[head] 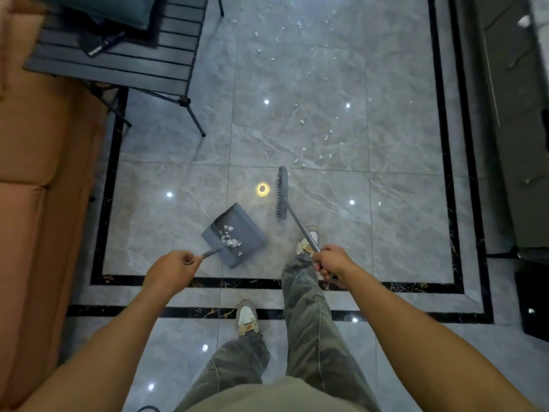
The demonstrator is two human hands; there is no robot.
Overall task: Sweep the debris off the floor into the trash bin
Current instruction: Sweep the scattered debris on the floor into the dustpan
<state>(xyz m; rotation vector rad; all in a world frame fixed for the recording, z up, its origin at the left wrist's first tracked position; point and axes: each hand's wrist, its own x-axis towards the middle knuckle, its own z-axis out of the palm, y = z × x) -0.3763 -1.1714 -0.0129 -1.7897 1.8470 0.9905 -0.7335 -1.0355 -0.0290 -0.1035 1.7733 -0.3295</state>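
My left hand (173, 270) grips the handle of a grey dustpan (242, 224), which sits low over the tiled floor with white scraps lying inside it. My right hand (332, 263) is closed on the metal handle of a grey broom (281, 193); its brush head stands to the right of the dustpan, a short gap between them. White debris (306, 150) is scattered on the floor just beyond the brush head and trails further away towards the top of the view. No trash bin is in view.
A black slatted folding table (124, 63) with a dark phone on it stands at the upper left. An orange sofa (32, 173) fills the left side. Dark cabinets (511, 114) run along the right. My feet and camouflage trousers are below the hands.
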